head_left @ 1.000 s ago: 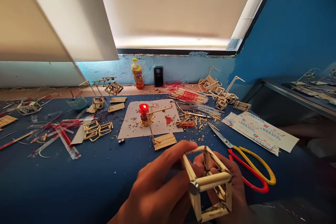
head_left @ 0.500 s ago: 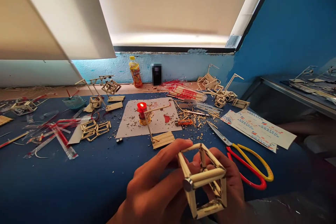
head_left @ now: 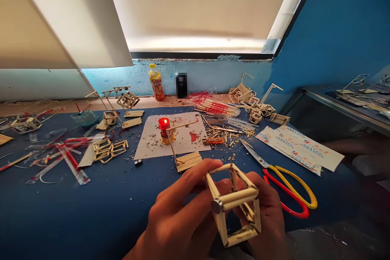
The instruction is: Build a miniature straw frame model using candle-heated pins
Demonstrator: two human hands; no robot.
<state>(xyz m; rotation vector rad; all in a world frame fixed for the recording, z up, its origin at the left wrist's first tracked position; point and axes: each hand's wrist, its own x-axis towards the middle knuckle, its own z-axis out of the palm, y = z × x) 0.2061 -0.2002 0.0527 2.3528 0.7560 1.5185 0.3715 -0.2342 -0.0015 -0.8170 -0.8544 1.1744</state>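
Close in front of me is a small cube-shaped frame (head_left: 239, 198) of pale wooden sticks with dark joints and a round silvery piece at one corner. My left hand (head_left: 183, 207) grips its left side, fingers closed around the sticks. On the far right side my right hand (head_left: 268, 207) holds the same frame; some of its fingers are hidden behind it. Beyond the hands lies a small stick raft (head_left: 189, 161) with an L-shaped stick arm standing on it. Behind that a lit red candle (head_left: 164, 128) stands on a white sheet (head_left: 149, 150) scattered with crumbs.
Red-and-yellow scissors (head_left: 286, 187) lie right of my hands, near printed sandpaper sheets (head_left: 304, 146). A lighter (head_left: 213, 141) and cut sticks are beside the candle. More stick frames (head_left: 111, 150) and plastic wrappers (head_left: 73, 158) spread leftward. A drink bottle (head_left: 156, 83) stands at the back.
The cube frame has shifted slightly up and left and turned a little in my hands. Both hands keep their hold on it.
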